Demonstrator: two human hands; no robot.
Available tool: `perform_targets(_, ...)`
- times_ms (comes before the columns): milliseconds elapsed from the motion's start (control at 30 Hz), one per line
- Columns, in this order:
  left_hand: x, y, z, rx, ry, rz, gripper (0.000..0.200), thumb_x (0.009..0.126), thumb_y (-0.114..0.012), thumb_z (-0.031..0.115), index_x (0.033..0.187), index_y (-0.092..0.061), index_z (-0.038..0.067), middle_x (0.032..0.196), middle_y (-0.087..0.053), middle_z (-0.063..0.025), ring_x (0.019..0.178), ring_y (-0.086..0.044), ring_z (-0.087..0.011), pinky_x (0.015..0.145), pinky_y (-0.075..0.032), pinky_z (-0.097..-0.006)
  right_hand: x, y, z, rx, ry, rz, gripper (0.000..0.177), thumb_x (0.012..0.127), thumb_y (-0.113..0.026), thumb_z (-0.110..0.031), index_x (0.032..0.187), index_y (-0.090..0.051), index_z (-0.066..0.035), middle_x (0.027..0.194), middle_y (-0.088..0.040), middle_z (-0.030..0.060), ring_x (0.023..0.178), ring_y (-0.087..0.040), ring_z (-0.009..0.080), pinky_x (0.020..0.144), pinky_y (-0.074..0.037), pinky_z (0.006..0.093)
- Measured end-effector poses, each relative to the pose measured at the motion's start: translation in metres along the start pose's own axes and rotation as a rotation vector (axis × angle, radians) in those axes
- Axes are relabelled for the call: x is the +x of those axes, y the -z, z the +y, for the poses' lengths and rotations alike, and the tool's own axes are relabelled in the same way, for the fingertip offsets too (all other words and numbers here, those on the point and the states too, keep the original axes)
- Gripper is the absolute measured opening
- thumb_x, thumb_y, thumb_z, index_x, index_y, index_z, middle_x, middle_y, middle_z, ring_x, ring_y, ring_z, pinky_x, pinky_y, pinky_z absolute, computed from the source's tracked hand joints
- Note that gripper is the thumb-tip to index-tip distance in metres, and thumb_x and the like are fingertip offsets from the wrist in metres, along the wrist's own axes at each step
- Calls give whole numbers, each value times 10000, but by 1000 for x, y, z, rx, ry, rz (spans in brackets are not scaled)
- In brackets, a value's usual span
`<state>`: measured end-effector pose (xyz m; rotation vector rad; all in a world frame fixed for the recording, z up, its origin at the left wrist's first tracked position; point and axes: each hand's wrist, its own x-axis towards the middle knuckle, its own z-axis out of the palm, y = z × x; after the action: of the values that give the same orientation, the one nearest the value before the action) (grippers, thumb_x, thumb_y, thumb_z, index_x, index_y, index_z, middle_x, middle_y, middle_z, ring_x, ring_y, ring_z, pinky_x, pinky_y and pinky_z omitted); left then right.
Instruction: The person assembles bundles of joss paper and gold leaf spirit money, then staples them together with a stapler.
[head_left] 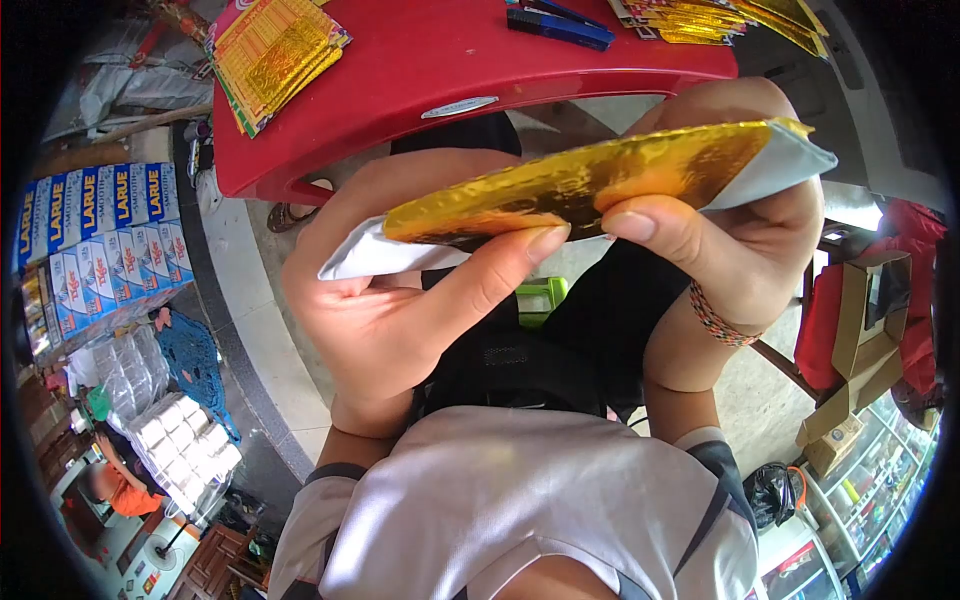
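Observation:
A folded gold foil paper (580, 185) with pale ends is held up in front of my body, above my lap. My left hand (400, 290) grips its left part, thumb on the near face and the other fingers behind it. My right hand (735, 235) grips its right part the same way, with a braided band on the wrist. The two thumb tips lie a short way apart near the lower edge. Beyond my hands is a red table (400, 50), with a stack of gold and patterned papers (275, 60) on its left side.
More gold papers (700, 18) and dark blue objects (560, 27) lie on the table. Drink cartons (105, 240) are stacked at left. An open cardboard box (868, 320) and a glass case (880, 490) stand at right. Another person (125, 485) is at lower left.

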<state>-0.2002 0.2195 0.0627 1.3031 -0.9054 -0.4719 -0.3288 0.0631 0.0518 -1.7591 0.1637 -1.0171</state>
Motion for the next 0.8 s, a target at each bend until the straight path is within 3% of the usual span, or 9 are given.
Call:
perform_targets(167,-2,-2,0,-63,4,13,424,643,-774,-88,1034,-611,-60,944,-675,-156,847,-656,-200,800,-512,-308,7,-3,-4,147,80,-97,380,605,-827,-53,881,-611,94,897,-610,165,764,-634,214,680,-519,286)
perform_targets(300,-3,-7,3,-6,17,61,409,640,-779,-88,1009,-605,-65,919,-675,-160,826,-657,-196,784,-517,-305,0,-2,6,68,57,-111,397,595,-830,-47,884,-589,81,870,-613,167,743,-637,220,671,-523,294)
perform_targets(400,-2,-8,2,62,-38,41,395,638,-781,-88,986,-595,-68,896,-673,-163,804,-658,-194,765,-522,-303,-2,-10,7,178,151,10,405,587,-824,-32,886,-567,58,819,-615,159,721,-638,225,670,-527,300)
perform_targets(467,-3,-8,2,64,-71,40,399,636,-781,-95,984,-587,-69,883,-673,-169,795,-657,-195,757,-524,-304,5,6,7,107,69,-182,400,582,-813,-18,885,-558,39,776,-615,149,704,-636,225,664,-527,296)
perform_targets(567,-3,-10,3,58,-71,53,387,635,-776,-107,972,-590,-78,880,-674,-173,792,-657,-197,753,-523,-301,-5,-7,27,326,155,-64,375,580,-800,-5,868,-563,40,767,-615,149,691,-630,213,641,-513,276)
perform_targets(667,-1,-12,2,113,-125,71,370,630,-773,-119,952,-594,-86,868,-676,-175,781,-657,-194,742,-522,-296,4,2,12,117,89,-199,348,584,-795,-7,844,-567,38,771,-616,151,681,-621,197,613,-493,254)
perform_targets(800,0,-10,1,151,-179,36,358,628,-772,-123,938,-596,-93,854,-676,-172,763,-656,-190,724,-524,-292,5,5,10,84,82,-216,333,586,-792,-11,827,-569,41,768,-616,153,678,-612,188,595,-479,243)
